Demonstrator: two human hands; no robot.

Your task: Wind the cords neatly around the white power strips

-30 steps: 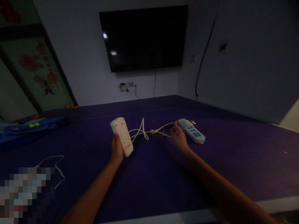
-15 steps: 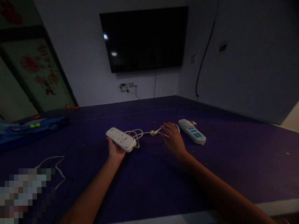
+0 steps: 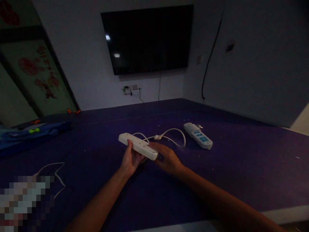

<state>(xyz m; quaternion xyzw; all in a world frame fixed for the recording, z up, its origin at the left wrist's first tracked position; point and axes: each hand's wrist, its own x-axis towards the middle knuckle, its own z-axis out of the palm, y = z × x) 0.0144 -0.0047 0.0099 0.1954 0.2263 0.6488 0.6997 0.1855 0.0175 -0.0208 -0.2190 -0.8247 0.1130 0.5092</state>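
A white power strip (image 3: 138, 145) is in my left hand (image 3: 131, 161), its thumb over the near side and its fingers underneath. The strip is raised and slopes down to the right. My right hand (image 3: 167, 158) is curled at the strip's right end. Its fingertips reach the far edge beside the strip's white cord (image 3: 182, 132), and part of them is hidden. The cord loops behind the strip and lies over the purple surface. Its white plug (image 3: 157, 137) lies on that surface, just beyond the strip.
Right of the cord lies a second power strip (image 3: 200, 137) with blue socket faces and its cord wound round it. Blue cloth (image 3: 48, 130) lies at the left. A thin white cable (image 3: 59, 177) and a blurred-out item are at lower left. A television (image 3: 149, 40) hangs on the wall.
My left hand has moved right and turned the power strip, so its narrow side now faces me. My right hand has come from the cord loop, left and nearer, to the strip's right end.
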